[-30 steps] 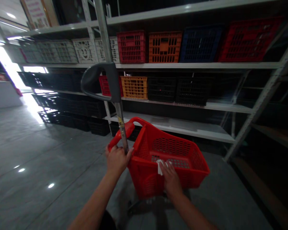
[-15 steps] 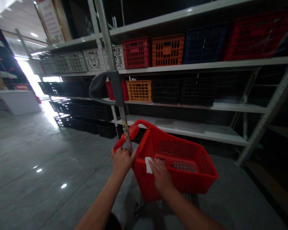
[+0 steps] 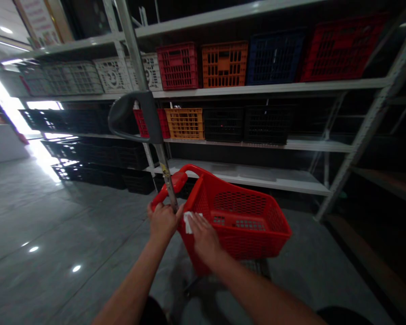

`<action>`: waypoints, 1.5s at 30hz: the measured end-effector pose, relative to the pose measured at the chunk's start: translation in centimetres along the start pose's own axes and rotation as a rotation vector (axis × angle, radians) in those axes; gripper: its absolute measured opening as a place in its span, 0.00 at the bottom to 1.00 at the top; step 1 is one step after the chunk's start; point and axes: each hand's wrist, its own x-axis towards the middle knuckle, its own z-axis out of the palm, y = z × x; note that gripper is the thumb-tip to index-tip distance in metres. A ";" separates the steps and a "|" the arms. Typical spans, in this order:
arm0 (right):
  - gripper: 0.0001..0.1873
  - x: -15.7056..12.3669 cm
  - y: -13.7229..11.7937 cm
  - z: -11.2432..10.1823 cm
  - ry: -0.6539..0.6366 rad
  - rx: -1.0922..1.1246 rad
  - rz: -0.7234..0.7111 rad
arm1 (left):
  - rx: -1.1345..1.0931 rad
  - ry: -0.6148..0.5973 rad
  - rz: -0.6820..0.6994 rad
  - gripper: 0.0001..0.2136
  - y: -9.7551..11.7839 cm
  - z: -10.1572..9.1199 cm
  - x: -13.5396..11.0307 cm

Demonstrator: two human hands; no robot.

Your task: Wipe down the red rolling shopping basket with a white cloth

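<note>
Item: white cloth (image 3: pixel 188 221), on the near left corner of the rim of the red basket (image 3: pixel 257 246), under our right hand (image 3: pixel 205 237), whose fingers lie flat and press it down. A second ago we had it midway along that rim; now it sits just beside the metal pole (image 3: pixel 165 176). Our left hand (image 3: pixel 162 221) stays closed round that pole, below its grey grip (image 3: pixel 128 115). Around: grey floor (image 3: pixel 54 234); shelving (image 3: pixel 274 85) carrying coloured crates (image 3: pixel 225 65), which the pole partly crosses.

the right hand (image 3: pixel 205 237) covers most of the white cloth (image 3: pixel 188 221) (only a corner shows). under the red basket (image 3: pixel 243 225) all is lost in shadow. the sign (image 3: pixel 37 18) is cut by the top edge, its print unreadable.
</note>
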 end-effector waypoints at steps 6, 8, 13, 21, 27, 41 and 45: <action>0.34 -7.0 6.1 -3.5 -0.058 -0.143 0.210 | 0.010 0.004 0.003 0.22 0.0 0.3 0.1; 0.32 -5.6 5.1 -2.9 -0.039 -0.101 0.248 | 0.012 0.002 0.021 0.21 0.1 0.3 0.0; 0.27 1.8 -0.3 0.6 0.006 0.037 0.121 | 0.035 0.006 0.051 0.21 0.3 0.4 -0.1; 0.34 -6.4 8.0 -3.2 -0.063 -0.167 0.128 | -0.025 -0.038 0.053 0.22 -2.0 2.1 1.9; 0.29 -16.8 17.7 -10.6 -0.019 -0.365 0.487 | -0.217 0.251 -0.208 0.28 -1.6 2.9 0.6; 0.26 -9.4 8.4 -2.9 -0.035 -0.143 0.134 | -0.411 -0.253 0.251 0.21 13.4 5.4 -3.4; 0.28 -15.4 12.1 -8.1 -0.088 -0.172 0.052 | -0.370 -0.263 0.315 0.20 12.6 6.1 -3.8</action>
